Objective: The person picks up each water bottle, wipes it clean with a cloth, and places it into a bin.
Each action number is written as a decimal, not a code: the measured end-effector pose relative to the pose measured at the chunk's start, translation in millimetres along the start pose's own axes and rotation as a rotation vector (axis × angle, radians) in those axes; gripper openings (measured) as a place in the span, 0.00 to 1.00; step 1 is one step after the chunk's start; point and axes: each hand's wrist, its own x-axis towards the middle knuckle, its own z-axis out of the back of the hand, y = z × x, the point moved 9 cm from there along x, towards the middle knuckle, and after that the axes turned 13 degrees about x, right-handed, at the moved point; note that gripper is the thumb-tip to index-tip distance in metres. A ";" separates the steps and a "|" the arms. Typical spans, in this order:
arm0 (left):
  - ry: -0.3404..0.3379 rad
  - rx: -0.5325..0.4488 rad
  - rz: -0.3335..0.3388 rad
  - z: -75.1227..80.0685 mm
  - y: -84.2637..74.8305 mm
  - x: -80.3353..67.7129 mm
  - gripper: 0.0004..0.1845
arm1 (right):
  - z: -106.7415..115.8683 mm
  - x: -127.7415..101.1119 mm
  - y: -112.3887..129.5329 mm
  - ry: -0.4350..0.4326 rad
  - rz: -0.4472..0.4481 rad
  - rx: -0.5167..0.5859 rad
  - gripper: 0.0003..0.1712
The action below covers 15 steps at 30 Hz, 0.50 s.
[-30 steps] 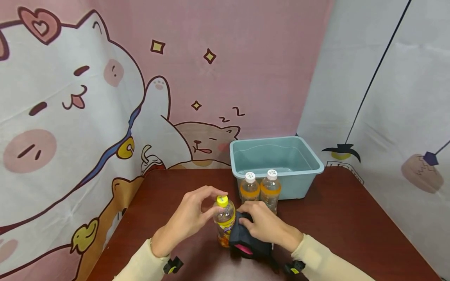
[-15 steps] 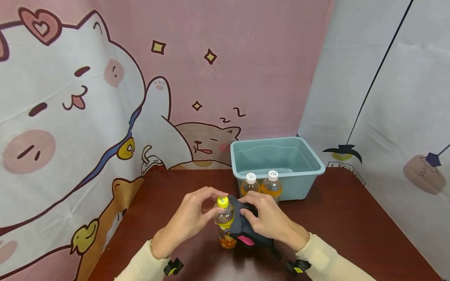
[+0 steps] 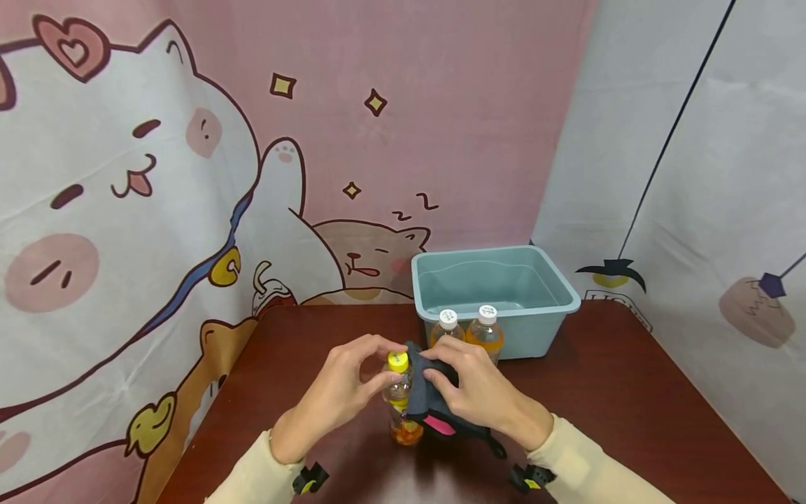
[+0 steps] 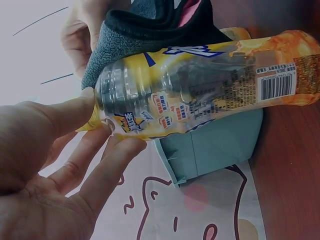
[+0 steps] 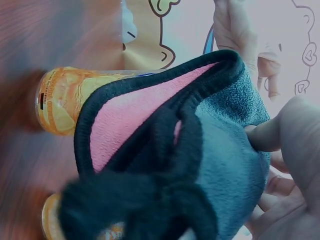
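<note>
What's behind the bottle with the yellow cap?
Two white-capped bottles stand behind it, with a blue tub behind them. The right hand and its dark cloth hide their lower parts.

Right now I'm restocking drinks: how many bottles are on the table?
3: a yellow-capped bottle held by both hands, and two white-capped bottles before the blue tub. Nothing visibly hidden.

bottle (image 3: 401,399): clear glossy plastic | cloth (image 3: 428,406): fuzzy matt fleece, probably | table (image 3: 617,392): smooth wood-look

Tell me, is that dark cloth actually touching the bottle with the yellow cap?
Touching. In the left wrist view the cloth lies pressed along the bottle, no gap between them; the right hand holds it there.
</note>
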 end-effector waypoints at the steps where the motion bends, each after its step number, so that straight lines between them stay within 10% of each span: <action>1: 0.001 0.001 0.001 -0.1 0.0 0.0 0.24 | -0.2 0.1 0.2 0.005 -0.001 -0.004 0.14; 15: -0.001 0.009 -0.001 0.2 -0.3 0.0 0.25 | -3.7 -4.0 -6.5 0.029 -0.027 -0.027 0.11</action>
